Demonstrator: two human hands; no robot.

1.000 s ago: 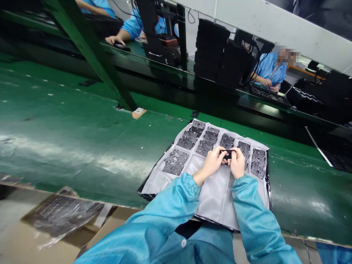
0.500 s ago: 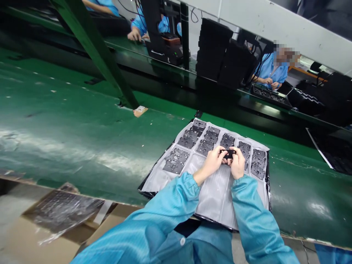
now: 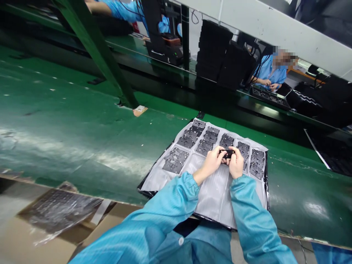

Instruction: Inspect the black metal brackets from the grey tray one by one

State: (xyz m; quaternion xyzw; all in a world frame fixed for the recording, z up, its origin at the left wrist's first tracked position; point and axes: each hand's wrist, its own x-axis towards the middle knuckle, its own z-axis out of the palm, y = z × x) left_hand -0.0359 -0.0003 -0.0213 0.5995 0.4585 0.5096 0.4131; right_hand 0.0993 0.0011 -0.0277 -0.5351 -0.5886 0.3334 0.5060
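"Grip status?"

"Left hand [image 3: 212, 163] closed on one end of a small black part [image 3: 227, 154]; right hand [image 3: 236, 163] pinching the other end."

"Position of that part?"

"Between my two hands, above the middle of a pale-lined tray [image 3: 211, 194]. Its underside I cannot see."

"And the tray?"

"On the green bench [image 3: 82, 146], in front of me. Dark flat plates [image 3: 187, 140] lie in its far compartments, more in the near left one."

"Across the bench?"

"A person in blue [image 3: 278, 75], beside a dark box [image 3: 271, 98]."
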